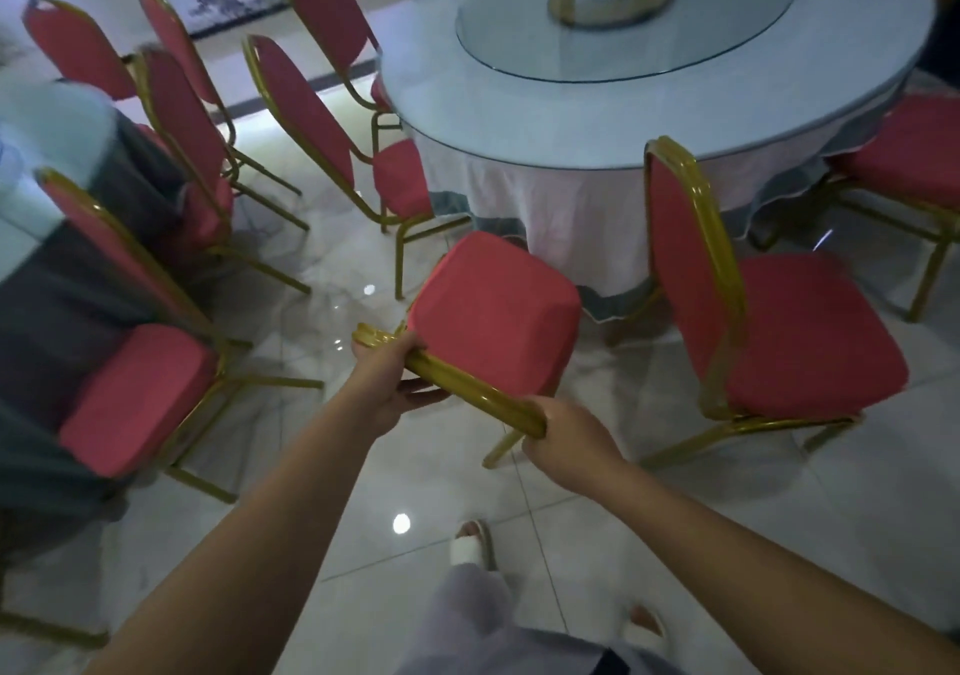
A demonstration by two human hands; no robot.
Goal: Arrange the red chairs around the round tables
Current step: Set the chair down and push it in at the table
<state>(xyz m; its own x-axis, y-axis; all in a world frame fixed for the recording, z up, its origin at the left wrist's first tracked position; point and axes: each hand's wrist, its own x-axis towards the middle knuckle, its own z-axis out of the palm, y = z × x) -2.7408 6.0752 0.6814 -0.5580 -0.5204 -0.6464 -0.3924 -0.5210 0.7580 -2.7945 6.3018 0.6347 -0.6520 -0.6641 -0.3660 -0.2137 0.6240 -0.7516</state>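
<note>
I hold a red chair (493, 305) with a gold frame by the top of its backrest, seen from above, its seat pointing toward the round table (613, 97). My left hand (389, 378) grips the left end of the gold rail. My right hand (563, 443) grips the right end. The table has a white cloth and a glass turntable (623, 14). Another red chair (789, 321) stands just right of the held one, facing right. Several more red chairs ring the table, one at the left (322, 134).
A second table with a dark cloth (67, 269) stands at the left, with red chairs (140, 388) around it. The floor is glossy pale tile (363, 560). My slippered feet (475, 544) are below the chair. A wall with a picture runs along the back.
</note>
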